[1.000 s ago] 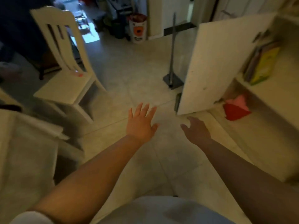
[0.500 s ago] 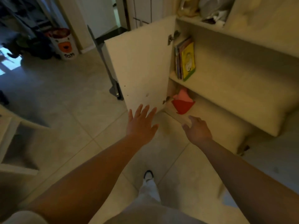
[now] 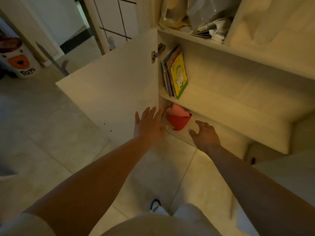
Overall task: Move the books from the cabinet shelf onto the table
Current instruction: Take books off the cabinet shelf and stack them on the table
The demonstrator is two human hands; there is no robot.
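Head view: your two empty hands reach toward an open cabinet, with the books above them on a shelf.

Your left hand (image 3: 148, 124) is spread flat, fingers straight and apart, in front of the lower edge of the open cabinet door (image 3: 115, 82), holding nothing. Your right hand (image 3: 205, 134) hangs beside it, fingers loosely curled, empty, near the bottom compartment. Between them, slightly beyond, sits a red and pink object (image 3: 178, 118); its exact form is hard to make out. The books (image 3: 175, 74) stand leaning on the middle shelf (image 3: 221, 101), against the cabinet's left wall, above both hands and well apart from them. Only the yellow front cover shows clearly.
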